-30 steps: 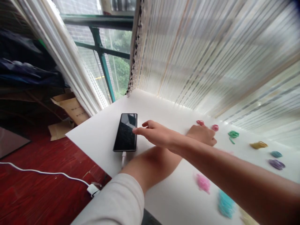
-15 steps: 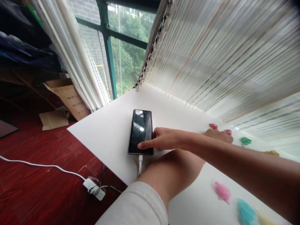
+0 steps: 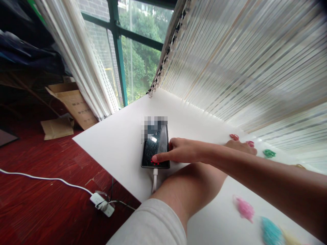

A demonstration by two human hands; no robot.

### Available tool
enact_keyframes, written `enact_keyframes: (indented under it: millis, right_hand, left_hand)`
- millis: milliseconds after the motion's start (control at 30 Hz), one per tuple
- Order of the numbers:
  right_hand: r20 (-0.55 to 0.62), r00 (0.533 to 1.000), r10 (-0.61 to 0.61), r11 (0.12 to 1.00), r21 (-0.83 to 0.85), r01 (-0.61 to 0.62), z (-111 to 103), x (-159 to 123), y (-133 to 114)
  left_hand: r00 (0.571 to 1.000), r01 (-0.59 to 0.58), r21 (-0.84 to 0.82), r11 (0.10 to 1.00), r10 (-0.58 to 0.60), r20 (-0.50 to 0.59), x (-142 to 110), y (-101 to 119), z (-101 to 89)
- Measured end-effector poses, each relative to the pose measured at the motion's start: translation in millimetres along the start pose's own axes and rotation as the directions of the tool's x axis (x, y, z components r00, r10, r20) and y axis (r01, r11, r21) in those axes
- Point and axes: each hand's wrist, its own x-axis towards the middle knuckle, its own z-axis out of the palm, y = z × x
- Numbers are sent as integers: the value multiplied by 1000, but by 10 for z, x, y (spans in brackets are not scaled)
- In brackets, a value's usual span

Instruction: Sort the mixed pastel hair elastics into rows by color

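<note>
A black smartphone (image 3: 155, 147) lies flat on the white table (image 3: 109, 143), part of its top end blurred by blocks. My right hand (image 3: 180, 149) reaches in from the right. Its thumb presses the lower screen, where red marks glow around the tip, while the other fingers bend against the phone's right edge. A white charging cable (image 3: 154, 180) is plugged into the bottom end. Under my right forearm passes my left arm; my left hand (image 3: 240, 146) rests beside red and pink bundles of bands (image 3: 234, 137), its fingers mostly hidden.
Further bundles, green (image 3: 269, 153), pink (image 3: 245, 208) and turquoise (image 3: 272, 231), lie on the right side. A white power strip (image 3: 102, 204) is on the red floor (image 3: 51, 200) near the table edge. String curtains (image 3: 217, 61) hang behind; a cardboard box (image 3: 76, 105) stands left.
My right thumb has come down from beside the phone onto its lower screen, and red marks have appeared there. The view has shifted, so the phone sits further right in the picture.
</note>
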Motion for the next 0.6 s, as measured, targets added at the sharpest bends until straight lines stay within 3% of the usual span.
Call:
enact_keyframes:
  millis: [267,433,600]
  right_hand:
    - [-17,1000,9,999,-33,-10,-14,-18,-1]
    - [11,998,66,989,135,-67,-37,-45,34]
    - [5,1000,2,944,330,-4,-17,-25,136]
  left_hand:
    - [1000,-5,-12,1000,5,-10,-24,-3,2]
    - [1000,20,-28,999,-19,20,13,-4,6]
    - [999,37,-21,999,-37,17,23,-10,10]
